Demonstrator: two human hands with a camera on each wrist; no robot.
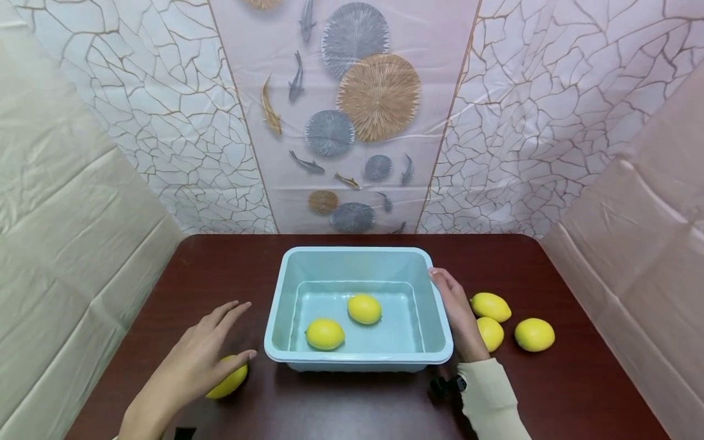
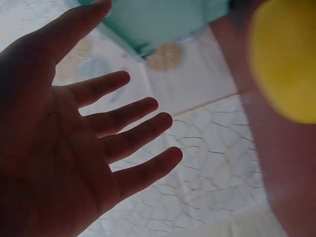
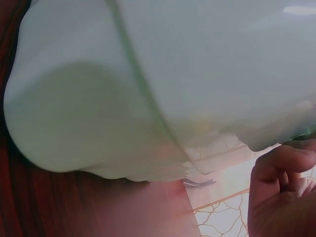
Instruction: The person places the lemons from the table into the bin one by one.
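Observation:
A light blue plastic basin (image 1: 360, 360) stands on the dark table, with two lemons inside: one lemon (image 1: 325, 334) near the front and another lemon (image 1: 364, 309) behind it. My right hand (image 1: 455, 308) grips the basin's right rim; in the right wrist view, the fingers (image 3: 276, 165) curl at the rim beside the pale basin wall (image 3: 148, 89). To the left, my left hand (image 1: 195, 360) hovers with spread fingers over a third lemon (image 1: 230, 380), partly hidden beneath it. In the left wrist view that lemon (image 2: 289, 59) appears apart from the outstretched palm.
Right of my right wrist lie three more lemons: a rear lemon (image 1: 491, 307), one partly covered lemon (image 1: 491, 333) and an outer lemon (image 1: 535, 335). The brown table (image 1: 231, 263) is bounded by a patterned backdrop (image 1: 352, 122) and cloth-covered sides.

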